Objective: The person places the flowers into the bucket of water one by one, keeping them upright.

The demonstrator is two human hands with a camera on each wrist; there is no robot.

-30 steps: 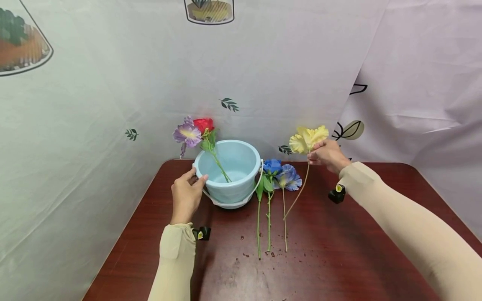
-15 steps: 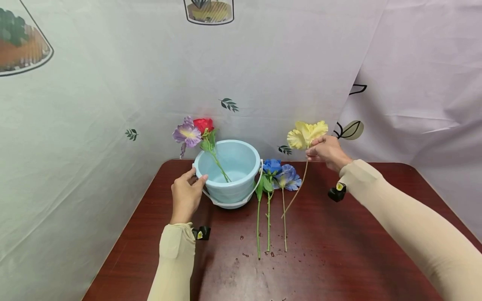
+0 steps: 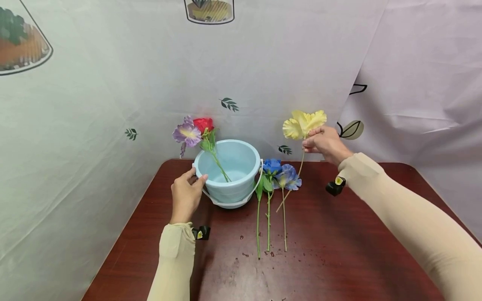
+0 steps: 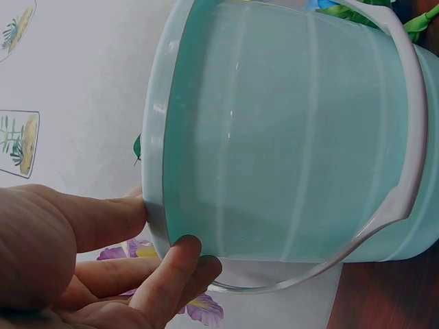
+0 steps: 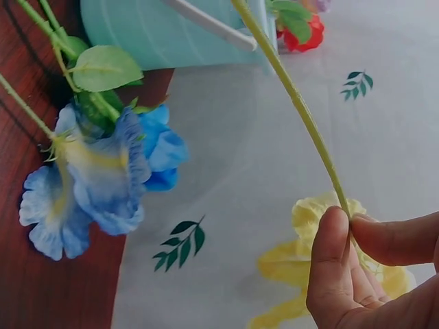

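Now higher and nearer the bucket [image 3: 226,195], the yellow flower [image 3: 304,124] hangs near the far edge of the surface [image 3: 339,251], pinched by the right hand [image 3: 326,144], seemingly free to carry, while the left hand [image 3: 187,194] grips the bucket's rim [image 4: 156,116]

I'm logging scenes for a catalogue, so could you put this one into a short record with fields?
Left hand: holds the light blue bucket at its rim
Right hand: pinches the yellow flower by its stem, just below the bloom
Bucket handle: lowered
In bucket: red flower, leaning left
Beside red bloom: purple flower; its stem is hard to make out
On table: blue flowers, right of the bucket
Unclear: whether the yellow flower's stem touches anything below
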